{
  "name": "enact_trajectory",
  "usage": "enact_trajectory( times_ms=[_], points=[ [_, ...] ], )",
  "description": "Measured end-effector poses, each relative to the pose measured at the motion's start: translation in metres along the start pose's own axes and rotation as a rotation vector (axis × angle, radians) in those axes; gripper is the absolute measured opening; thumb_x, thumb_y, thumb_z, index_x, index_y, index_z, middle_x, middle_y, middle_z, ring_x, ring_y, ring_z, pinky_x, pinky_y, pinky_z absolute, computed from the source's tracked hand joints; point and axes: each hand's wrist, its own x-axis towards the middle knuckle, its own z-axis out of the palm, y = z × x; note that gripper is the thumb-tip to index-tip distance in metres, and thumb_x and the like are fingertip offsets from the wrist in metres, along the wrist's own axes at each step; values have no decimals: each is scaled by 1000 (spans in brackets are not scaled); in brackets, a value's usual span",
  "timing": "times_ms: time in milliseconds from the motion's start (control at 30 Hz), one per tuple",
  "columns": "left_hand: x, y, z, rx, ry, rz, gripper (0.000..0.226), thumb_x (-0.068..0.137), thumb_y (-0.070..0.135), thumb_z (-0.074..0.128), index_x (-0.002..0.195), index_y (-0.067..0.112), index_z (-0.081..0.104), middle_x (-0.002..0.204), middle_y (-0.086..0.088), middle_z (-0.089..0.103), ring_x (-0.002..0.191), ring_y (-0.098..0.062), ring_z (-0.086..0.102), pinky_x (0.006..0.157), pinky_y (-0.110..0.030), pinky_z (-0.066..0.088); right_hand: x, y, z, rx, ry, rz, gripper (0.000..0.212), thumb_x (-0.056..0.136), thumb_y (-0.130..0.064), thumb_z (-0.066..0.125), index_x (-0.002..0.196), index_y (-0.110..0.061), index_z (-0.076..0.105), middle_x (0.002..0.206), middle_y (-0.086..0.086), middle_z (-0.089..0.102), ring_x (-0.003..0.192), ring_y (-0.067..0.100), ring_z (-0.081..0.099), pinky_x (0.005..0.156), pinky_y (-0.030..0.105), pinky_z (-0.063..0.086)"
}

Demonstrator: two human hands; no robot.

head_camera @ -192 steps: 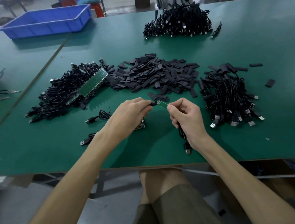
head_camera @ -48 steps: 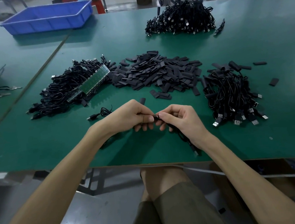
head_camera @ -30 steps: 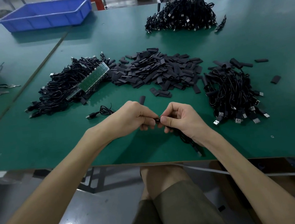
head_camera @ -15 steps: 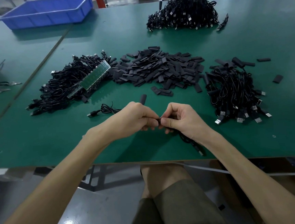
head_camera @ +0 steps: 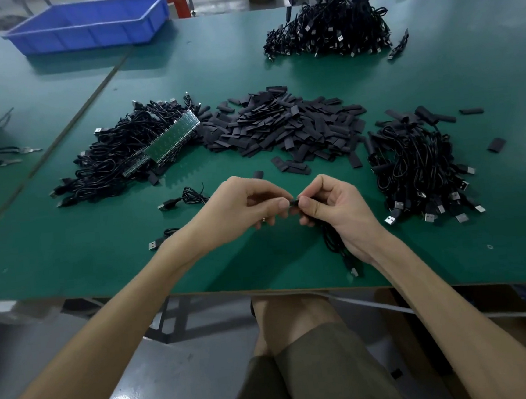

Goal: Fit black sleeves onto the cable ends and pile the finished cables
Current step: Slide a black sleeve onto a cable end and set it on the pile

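Table [head_camera: 68, 248], green, fills the frame. Sleeve heap [head_camera: 284, 130] at centre, with left cable heap [head_camera: 118, 161] and right cable heap [head_camera: 418, 166] beside it, far cable heap [head_camera: 326, 31] upper right. Left hand [head_camera: 240, 207] and right hand [head_camera: 335, 205] meet at lower centre: left pinches a black sleeve [head_camera: 293, 202], right pinches the cable [head_camera: 335, 240], which trails below the palm. Seating depth hidden by fingertips. Risks, as judged: sleeve buckles or snags if pushed off-axis; grip slips and the cable drops off the near edge.
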Motion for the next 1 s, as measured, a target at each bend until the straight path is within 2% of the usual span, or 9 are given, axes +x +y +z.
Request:
enact_trajectory(
  times_ms=[133,267,567,700,1000],
  points=[
    [-5,-2,11,-300,113,-17,16,89,10,76,104,4,76,80,-4,77,69,-13,69,64,-23,55,0,2,-1,41,0,-26,16,83,-13,73,88,-6,59,78,4,71,65,14,65,64,22,54],
    [-9,-8,23,-424,189,-17,15,89,12,75,102,4,77,80,-17,74,69,-20,67,66,-25,53,0,3,-2,66,-12,-29,15,82,-11,73,87,-5,60,79,7,70,65,15,65,64,22,54],
    [-10,-7,27,-464,148,-26,13,92,13,74,103,8,78,81,-10,76,69,-15,67,67,-21,52,0,3,-3,74,-31,-39,14,81,-10,72,84,-5,58,77,5,71,62,15,64,64,23,54],
    [-10,-8,29,-483,149,-32,13,92,14,74,103,9,78,82,-15,75,71,-17,67,68,-23,52,0,4,-3,60,-29,-36,15,80,-10,72,83,-4,58,75,7,70,62,16,64,63,23,55],
    [-12,-8,31,-472,134,-46,13,93,11,72,105,7,78,83,-13,76,73,-17,68,70,-24,54,0,5,-1,33,-17,-30,18,79,-9,73,82,-4,55,74,10,68,61,16,64,62,23,55]
  ],
)
